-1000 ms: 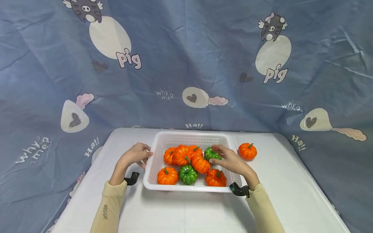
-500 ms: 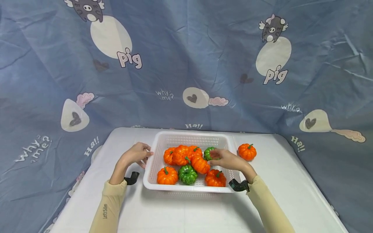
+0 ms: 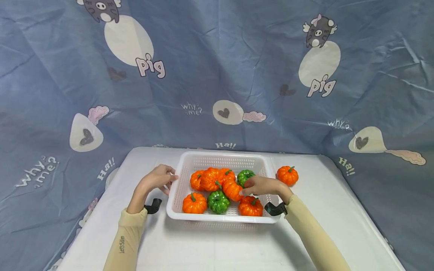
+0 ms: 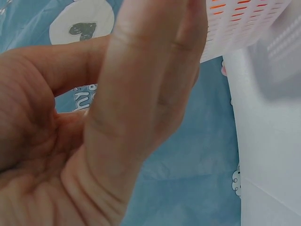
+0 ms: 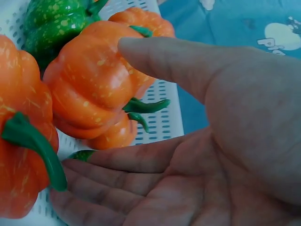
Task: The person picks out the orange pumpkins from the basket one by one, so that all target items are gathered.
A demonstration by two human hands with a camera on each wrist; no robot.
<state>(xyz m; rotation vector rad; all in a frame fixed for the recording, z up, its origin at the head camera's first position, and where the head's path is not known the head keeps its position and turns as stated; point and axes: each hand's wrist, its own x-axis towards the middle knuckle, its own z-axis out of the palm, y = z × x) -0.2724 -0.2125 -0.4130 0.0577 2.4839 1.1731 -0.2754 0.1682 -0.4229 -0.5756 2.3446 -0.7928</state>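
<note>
Small glossy toy pumpkins fill part of a white perforated plastic basket [image 3: 220, 217]. My left hand [image 3: 159, 177] holds the basket's left rim, fingers bent; its contact is out of sight in the left wrist view. Over the basket's right half reaches my right hand [image 3: 262, 186], its thumb and straight fingers spread apart. In the right wrist view the thumb tip overlaps an orange pumpkin [image 5: 89, 89]; whether it touches cannot be told. Just beyond the right hand lies a green pumpkin [image 3: 245, 176]. Another green pumpkin [image 3: 218, 202] sits between two orange ones at the front.
A lone orange pumpkin [image 3: 287, 175] lies on the white table [image 3: 210, 248], right of the basket. A blue printed cloth [image 3: 190, 75] hangs behind and along both sides of the table. Black wrist mounts [image 3: 275, 209] sit below the hands.
My right hand has moved slightly toward me and down, its thumb now by an orange pumpkin and more of the rear green pumpkin showing. My left hand and the basket have stayed put.
</note>
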